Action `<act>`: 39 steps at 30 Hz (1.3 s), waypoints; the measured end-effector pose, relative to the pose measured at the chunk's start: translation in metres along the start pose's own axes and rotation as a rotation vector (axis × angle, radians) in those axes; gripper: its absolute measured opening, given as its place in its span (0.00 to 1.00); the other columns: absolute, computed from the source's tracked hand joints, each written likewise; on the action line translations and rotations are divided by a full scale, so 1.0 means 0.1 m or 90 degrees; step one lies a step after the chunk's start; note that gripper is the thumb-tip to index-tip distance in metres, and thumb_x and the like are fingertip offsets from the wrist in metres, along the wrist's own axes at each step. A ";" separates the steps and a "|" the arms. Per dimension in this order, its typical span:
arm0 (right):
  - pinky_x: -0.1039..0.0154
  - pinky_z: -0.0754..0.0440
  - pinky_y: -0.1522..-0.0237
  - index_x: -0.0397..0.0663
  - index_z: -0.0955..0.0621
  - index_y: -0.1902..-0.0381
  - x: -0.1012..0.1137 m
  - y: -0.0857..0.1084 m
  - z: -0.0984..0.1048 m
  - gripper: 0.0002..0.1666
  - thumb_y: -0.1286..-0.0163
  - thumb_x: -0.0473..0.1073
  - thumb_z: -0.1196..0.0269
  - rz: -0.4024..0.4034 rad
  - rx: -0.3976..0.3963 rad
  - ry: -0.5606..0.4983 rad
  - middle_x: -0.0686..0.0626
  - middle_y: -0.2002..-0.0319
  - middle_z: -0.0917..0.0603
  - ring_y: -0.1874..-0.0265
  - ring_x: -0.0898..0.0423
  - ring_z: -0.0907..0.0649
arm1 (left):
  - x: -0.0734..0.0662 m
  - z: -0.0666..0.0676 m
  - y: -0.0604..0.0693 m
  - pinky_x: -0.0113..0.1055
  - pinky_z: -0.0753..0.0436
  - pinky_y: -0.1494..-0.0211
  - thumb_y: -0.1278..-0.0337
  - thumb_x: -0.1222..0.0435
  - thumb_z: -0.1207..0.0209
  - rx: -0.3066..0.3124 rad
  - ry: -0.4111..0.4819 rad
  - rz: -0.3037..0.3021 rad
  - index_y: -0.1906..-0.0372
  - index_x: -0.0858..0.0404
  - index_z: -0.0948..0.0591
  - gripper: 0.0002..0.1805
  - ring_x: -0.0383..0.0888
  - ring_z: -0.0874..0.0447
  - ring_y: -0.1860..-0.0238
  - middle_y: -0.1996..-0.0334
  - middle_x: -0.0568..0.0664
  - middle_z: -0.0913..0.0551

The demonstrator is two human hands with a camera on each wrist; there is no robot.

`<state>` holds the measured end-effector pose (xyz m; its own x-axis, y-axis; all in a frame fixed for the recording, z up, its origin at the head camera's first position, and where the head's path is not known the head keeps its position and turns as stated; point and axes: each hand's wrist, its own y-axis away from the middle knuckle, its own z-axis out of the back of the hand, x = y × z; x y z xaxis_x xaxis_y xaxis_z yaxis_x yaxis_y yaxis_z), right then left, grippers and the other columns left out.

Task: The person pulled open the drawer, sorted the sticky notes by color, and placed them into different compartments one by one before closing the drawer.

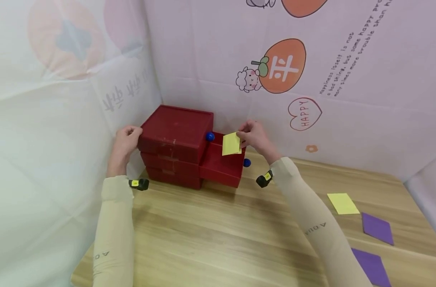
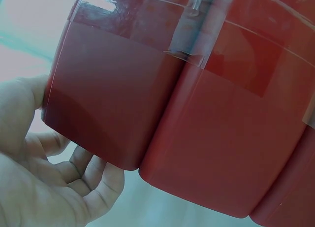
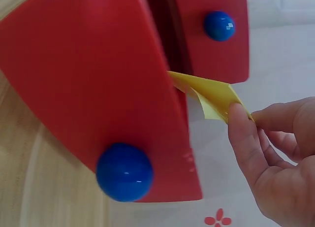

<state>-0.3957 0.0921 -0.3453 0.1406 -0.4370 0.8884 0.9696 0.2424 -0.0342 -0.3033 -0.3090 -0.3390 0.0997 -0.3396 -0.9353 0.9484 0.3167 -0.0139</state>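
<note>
A red drawer unit [image 1: 174,129] stands in the back left corner, with one drawer [image 1: 221,169] pulled out to the right. My right hand [image 1: 254,137] pinches yellow paper squares [image 1: 231,144] above that drawer. In the right wrist view, thumb and fingers of the right hand [image 3: 275,148] hold the yellow paper [image 3: 211,91] at one edge, its far end over the rim of the drawer front [image 3: 98,89]. The left hand [image 1: 126,141] grips the unit's upper left corner; in the left wrist view, the left hand's [image 2: 64,173] fingers curl round the edge of the red casing [image 2: 108,89].
Blue knobs [image 1: 210,136] [image 1: 247,162] stick out from the drawer fronts. On the right of the wooden table [image 1: 203,231] lie a yellow square [image 1: 343,203] and two purple squares [image 1: 377,228] [image 1: 372,266]. Printed cloth [image 1: 210,52] hangs behind and at the left.
</note>
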 end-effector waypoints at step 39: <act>0.57 0.13 0.63 0.41 0.24 0.51 -0.09 0.07 0.01 0.13 0.28 0.42 0.41 0.051 -0.009 0.086 0.37 0.57 0.18 0.63 0.44 0.16 | 0.03 -0.01 -0.05 0.31 0.26 0.59 0.32 0.52 0.52 -0.003 -0.005 0.009 0.52 0.60 0.23 0.17 0.39 0.29 0.61 0.60 0.43 0.28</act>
<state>-0.3905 0.0986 -0.3532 0.2429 -0.5289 0.8132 0.9567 0.2693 -0.1106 -0.3079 -0.3111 -0.3423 0.1159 -0.3421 -0.9325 0.9455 0.3256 -0.0019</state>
